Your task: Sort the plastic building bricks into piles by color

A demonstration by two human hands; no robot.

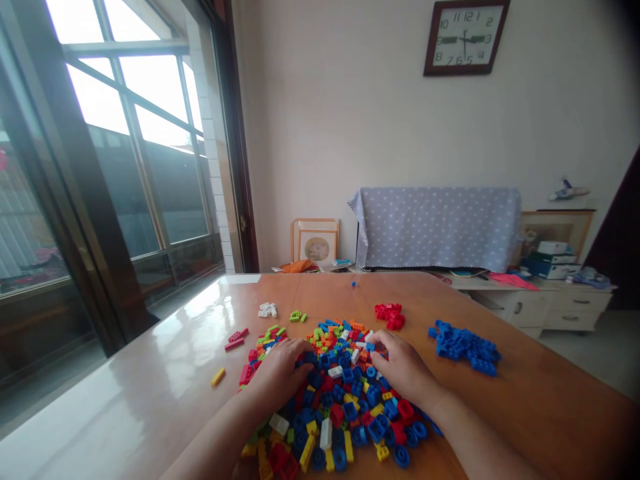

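A large mixed pile of plastic toy building bricks [336,372] spreads over the table in front of me, in blue, red, yellow, white, green and orange. My left hand [283,367] rests on the pile's left side, fingers curled toward the thumb around a dark blue brick [305,359]. On the right side, my right hand [401,363] reaches in with thumb and forefinger apart. A small light blue brick [370,347] lies by those fingertips, and I see nothing held there. The other fingers of that hand are partly hidden.
Sorted groups surround the pile: blue bricks [465,348], red bricks [390,315], white bricks [267,310], green bricks [297,316] and pinkish-red bricks [236,339]. One yellow brick [218,377] lies at left. A tiny blue piece [353,284] sits near the table's [540,413] far edge.
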